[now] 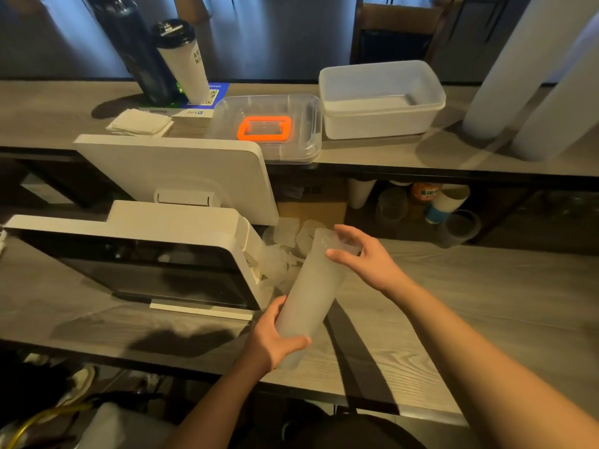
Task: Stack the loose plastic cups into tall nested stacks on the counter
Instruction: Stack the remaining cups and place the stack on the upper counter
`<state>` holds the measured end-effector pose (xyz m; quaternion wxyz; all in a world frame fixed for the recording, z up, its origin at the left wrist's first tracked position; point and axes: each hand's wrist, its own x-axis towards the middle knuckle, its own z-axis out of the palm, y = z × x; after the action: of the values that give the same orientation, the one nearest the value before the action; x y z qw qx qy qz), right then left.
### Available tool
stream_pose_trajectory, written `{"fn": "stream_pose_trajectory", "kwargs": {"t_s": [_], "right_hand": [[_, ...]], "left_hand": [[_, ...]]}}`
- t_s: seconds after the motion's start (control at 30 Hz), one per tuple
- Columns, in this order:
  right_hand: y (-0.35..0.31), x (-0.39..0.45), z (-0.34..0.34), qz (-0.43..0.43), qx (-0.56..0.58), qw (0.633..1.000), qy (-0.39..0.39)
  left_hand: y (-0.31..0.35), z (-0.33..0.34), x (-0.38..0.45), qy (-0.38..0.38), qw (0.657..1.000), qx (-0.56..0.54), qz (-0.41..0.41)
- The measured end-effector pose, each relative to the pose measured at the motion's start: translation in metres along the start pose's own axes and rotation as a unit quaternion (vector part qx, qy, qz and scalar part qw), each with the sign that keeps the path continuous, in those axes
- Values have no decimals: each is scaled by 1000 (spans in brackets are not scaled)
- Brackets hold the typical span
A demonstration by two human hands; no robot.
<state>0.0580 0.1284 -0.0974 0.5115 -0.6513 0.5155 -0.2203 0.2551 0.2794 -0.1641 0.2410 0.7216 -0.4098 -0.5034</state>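
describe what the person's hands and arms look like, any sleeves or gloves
Both the left hand and the right hand are bare, with no gloves, rings or watch visible. Both forearms are uncovered as far as the frame shows; no sleeve is in view.

monitor (181, 254) blocks left; bare counter (470, 286) open right.

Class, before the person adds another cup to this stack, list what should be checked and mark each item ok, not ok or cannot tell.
1. Left hand grips the lower end of the cup stack: ok.
2. Right hand holds the stack's top rim: ok.
3. Stack standing upright on the counter: not ok, tilted.
4. Loose cups within reach beside the monitor: ok.
5. Cups fully nested: cannot tell.
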Motion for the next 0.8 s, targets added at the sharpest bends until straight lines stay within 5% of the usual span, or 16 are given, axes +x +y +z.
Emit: {"fn": "stream_pose_trajectory", "kwargs": {"t_s": [0.4,0.53,0.63,0.8], "right_hand": [[-2,-9,24,35,45,996,-62],[16,9,24,58,93,994,21],[44,27,24,101,34,991,85],[75,44,33,123,-114,986,7]], "left_hand": [[3,6,1,20,999,-28,-31],[-1,8,4,35,995,-70,-57],[-3,9,5,39,992,-99,-68],[3,7,4,41,989,-115,-87]]}}
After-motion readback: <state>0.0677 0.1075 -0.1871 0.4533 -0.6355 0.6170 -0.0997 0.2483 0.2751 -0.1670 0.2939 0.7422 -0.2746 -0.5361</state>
